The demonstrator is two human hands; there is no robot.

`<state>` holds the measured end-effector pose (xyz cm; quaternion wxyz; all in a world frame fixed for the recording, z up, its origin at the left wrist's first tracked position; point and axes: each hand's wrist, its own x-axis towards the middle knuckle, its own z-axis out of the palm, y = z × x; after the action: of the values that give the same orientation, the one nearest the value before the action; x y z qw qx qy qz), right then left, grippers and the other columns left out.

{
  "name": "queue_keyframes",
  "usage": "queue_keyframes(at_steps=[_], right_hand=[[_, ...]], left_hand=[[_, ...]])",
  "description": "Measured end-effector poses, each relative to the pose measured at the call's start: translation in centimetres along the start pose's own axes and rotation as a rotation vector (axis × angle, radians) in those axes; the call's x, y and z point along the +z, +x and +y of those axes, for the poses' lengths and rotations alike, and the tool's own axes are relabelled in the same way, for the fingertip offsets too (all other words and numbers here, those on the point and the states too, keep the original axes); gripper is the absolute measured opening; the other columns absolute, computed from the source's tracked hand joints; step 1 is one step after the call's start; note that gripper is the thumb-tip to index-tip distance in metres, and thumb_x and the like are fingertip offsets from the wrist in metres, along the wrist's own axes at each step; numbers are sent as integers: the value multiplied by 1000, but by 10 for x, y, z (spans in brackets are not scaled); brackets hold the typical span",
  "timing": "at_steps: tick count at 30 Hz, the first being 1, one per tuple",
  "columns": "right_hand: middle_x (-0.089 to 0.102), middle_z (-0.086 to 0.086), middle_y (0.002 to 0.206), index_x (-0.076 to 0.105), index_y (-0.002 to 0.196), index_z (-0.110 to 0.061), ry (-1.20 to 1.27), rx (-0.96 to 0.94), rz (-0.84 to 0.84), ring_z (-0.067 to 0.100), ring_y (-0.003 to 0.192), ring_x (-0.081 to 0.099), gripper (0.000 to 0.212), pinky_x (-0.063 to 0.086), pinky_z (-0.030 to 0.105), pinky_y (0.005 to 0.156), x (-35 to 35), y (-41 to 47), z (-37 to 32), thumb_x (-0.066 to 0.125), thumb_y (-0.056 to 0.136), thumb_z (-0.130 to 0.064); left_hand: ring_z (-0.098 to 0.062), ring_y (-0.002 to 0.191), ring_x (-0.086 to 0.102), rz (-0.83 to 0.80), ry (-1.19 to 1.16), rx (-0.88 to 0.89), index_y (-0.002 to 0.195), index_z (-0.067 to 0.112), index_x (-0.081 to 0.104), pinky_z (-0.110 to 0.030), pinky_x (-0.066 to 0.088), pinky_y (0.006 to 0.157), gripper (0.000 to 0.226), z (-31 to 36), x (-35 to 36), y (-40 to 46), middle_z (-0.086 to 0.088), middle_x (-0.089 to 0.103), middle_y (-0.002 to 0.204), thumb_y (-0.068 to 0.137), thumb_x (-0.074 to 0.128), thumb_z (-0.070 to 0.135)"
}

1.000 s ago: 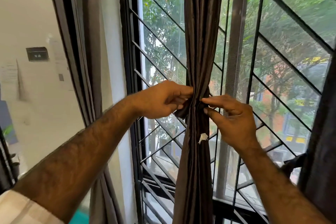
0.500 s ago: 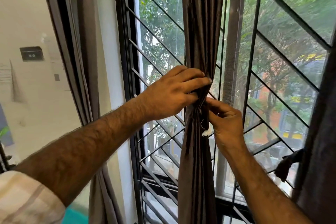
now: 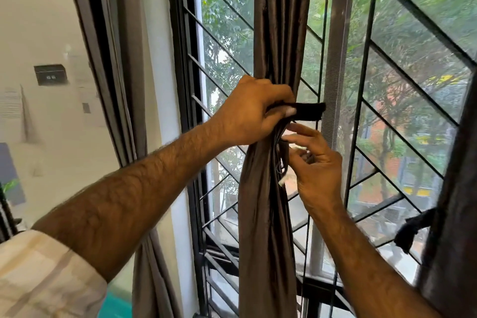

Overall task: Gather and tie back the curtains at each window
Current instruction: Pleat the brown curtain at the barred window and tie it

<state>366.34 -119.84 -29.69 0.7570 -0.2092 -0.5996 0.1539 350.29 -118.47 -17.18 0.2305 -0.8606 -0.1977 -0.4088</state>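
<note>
Brown satin curtain [image 3: 268, 214], gathered into a narrow bunch, is seen hanging at the middle of a window with a black diagonal grille [image 3: 402, 64]. The bunch is clutched by the left hand [image 3: 247, 113], whose grip is also closed on a dark tie-back strap [image 3: 308, 111] (its free end juts out to the right). Just below, the right hand [image 3: 318, 162] is held against the folds, fingers curled, pinching something small that cannot be made out. Another curtain [image 3: 124, 85] is seen at left.
</note>
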Motion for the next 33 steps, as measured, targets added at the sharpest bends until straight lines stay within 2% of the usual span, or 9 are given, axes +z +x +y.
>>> queue_keyframes(at_steps=[3, 7, 12, 15, 18, 21, 27, 30, 33], right_hand=[[80, -6, 108, 82, 96, -36, 81, 34, 28, 15, 103, 74, 37, 59, 29, 83, 5, 1, -6, 75, 90, 1], [79, -3, 86, 80, 94, -26, 84, 68, 45, 19, 75, 71, 25, 58, 21, 61, 7, 5, -12, 78, 91, -2], [78, 3, 99, 81, 100, -36, 24, 62, 2, 38, 96, 73, 34, 61, 59, 91, 4, 16, -14, 79, 85, -6], [77, -15, 86, 83, 90, -40, 73, 97, 2, 5, 83, 70, 22, 60, 29, 82, 8, 19, -25, 86, 80, -20], [77, -15, 78, 81, 89, -29, 137, 117, 22, 0, 75, 71, 15, 57, 16, 74, 11, 21, -34, 80, 82, -15], [75, -14, 72, 74, 90, -16, 141, 146, 10, 0, 70, 70, 11, 55, 15, 69, 16, 23, -41, 80, 81, -12], [74, -6, 64, 55, 111, -16, 229, 227, 48, 5, 61, 69, 40, 54, 18, 63, 17, 33, -45, 76, 87, 8], [72, -13, 62, 67, 113, -12, 203, 245, -15, 0, 59, 66, 29, 51, 16, 62, 19, 36, -48, 75, 89, 2], [72, -8, 68, 79, 96, -16, 187, 306, -2, 6, 58, 59, 19, 50, 24, 64, 20, 36, -48, 83, 79, -23]], left_hand=[[-16, 72, 64, -44, -91, -120, 96, 16, 75, -34, 52, 71, 19, -1, -7, 6, 7, 69, 76, 94, 70, 35], [-17, 73, 68, -172, -107, -210, 92, 18, 76, -37, 57, 73, 24, -2, -17, 14, 4, 74, 78, 90, 69, 41], [-21, 71, 72, -268, -164, -232, 90, 15, 79, -40, 58, 70, 25, -3, -26, 21, 0, 76, 75, 88, 71, 39], [-23, 73, 73, -285, -191, -227, 92, 13, 80, -42, 59, 72, 25, -3, -29, 23, -2, 77, 77, 89, 72, 37], [-21, 81, 76, -288, -186, -217, 96, 12, 81, -43, 61, 79, 27, -2, -31, 21, -2, 80, 84, 87, 68, 35], [-17, 87, 77, -287, -168, -217, 101, 11, 82, -41, 62, 83, 31, 0, -36, 18, -2, 81, 90, 85, 63, 30], [-17, 84, 75, -340, -152, -200, 100, 11, 81, -43, 61, 81, 25, -3, -48, 13, -1, 80, 88, 88, 65, 26], [-19, 86, 74, -390, -150, -174, 103, 11, 80, -45, 60, 84, 17, -8, -53, 11, -3, 79, 90, 94, 70, 22], [-24, 86, 73, -401, -164, -166, 101, 8, 77, -48, 60, 83, 16, -12, -53, 8, -7, 77, 89, 97, 70, 23]])
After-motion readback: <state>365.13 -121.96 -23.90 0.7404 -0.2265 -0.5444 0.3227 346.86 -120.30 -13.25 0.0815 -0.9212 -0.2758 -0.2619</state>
